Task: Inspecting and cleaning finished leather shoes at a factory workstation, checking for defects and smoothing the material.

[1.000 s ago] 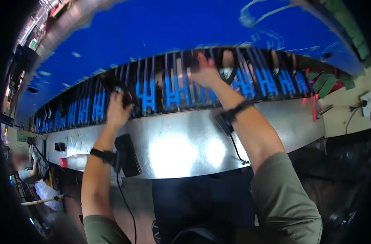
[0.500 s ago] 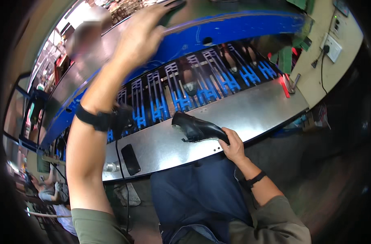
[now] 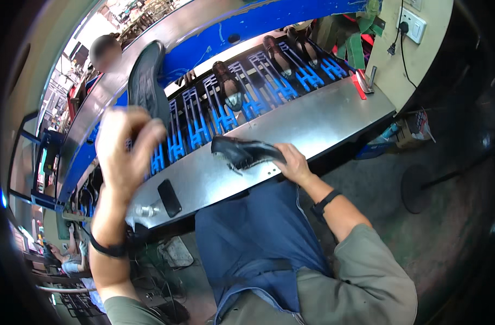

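My right hand (image 3: 294, 163) is closed on one end of a black leather shoe (image 3: 245, 152), held low over the metal ledge with its other end pointing left. At the left, my left hand (image 3: 129, 149) is raised and smeared by motion. A long dark grey shoe sole (image 3: 148, 81) stands up from it, its lower end at the fingers. The grip itself is partly hidden.
Behind the metal ledge (image 3: 334, 116) runs a rack of blue-tipped bars (image 3: 198, 132) carrying several dark shoes (image 3: 227, 81). A phone (image 3: 169, 197) and a clear bottle (image 3: 146, 210) lie on the ledge's left. A hammer (image 3: 372, 78) rests at its right end, beside a red strip (image 3: 359, 86).
My left hand has come back from the upper blue-edged shelf, down and to the left, bringing the dark sole. My right hand still holds the shoe; the whole view has shifted.
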Tool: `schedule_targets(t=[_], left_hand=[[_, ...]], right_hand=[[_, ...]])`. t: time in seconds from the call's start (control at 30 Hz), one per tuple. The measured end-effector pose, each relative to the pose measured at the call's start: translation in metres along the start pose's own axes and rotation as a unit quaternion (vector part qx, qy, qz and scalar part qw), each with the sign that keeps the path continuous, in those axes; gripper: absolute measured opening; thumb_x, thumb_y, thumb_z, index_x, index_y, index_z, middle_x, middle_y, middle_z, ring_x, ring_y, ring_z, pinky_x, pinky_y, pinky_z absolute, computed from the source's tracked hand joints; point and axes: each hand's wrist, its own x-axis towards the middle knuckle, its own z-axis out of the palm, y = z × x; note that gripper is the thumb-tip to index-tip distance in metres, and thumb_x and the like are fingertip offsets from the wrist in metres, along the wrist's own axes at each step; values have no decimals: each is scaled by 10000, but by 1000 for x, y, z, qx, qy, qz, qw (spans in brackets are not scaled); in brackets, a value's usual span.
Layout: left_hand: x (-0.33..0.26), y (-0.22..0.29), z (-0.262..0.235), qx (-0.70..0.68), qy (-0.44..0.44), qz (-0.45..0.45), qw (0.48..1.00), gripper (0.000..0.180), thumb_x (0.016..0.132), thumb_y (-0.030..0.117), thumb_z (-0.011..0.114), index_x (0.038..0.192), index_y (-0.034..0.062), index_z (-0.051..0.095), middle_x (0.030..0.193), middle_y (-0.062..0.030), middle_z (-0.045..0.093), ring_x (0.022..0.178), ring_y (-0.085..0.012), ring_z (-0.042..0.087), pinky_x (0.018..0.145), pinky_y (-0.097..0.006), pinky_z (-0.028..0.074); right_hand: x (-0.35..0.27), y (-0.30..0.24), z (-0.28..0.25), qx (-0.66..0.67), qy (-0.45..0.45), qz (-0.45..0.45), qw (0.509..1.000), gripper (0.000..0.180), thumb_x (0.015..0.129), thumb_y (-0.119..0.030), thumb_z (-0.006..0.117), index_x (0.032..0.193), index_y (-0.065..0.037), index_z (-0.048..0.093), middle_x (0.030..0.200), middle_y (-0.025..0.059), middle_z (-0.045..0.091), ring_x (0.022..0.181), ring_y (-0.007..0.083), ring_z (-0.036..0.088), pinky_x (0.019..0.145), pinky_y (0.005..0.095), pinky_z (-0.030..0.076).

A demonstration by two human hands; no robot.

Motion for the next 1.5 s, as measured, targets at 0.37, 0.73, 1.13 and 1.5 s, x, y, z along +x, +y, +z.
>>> schedule_targets(t=[0.37,0.73,1.13,1.5], left_hand=[[-362,176,66,-283,-219,-307,882,191,826,174,795,873,33,675,726,-110,650,594,-247,632,540,-353,494],[-396,-17,92,-363,35,-634,682,311,934,192,715,1140,-36,667,970,-49,693,891,-148,626,847,-272,481],[-328,21,-2,-761,102,-433,472,865,1005,696,274,1433,-40,429,1257,-255,626,1242,-419,584,1052,-577,485],[-264,85,-6,-717,70,-436,539,720,1078,485,165,1234,-67,600,1155,-250,660,1171,-429,625,1030,-535,501]], right_hand=[[126,-207,-74,69,-21,-232,970,396,700,-226,830,1018,-54,669,889,149,674,778,330,611,736,429,509],[-50,-199,-66,528,-264,343,731,388,909,-224,714,1197,6,589,1074,46,645,983,103,599,870,271,489],[-127,-165,-79,615,-252,564,490,636,1036,-510,429,1341,36,545,1211,193,682,1048,280,704,927,409,578],[-62,-255,-49,554,-477,263,630,780,963,-548,525,1413,87,475,1308,150,603,1209,207,558,1024,336,433]])
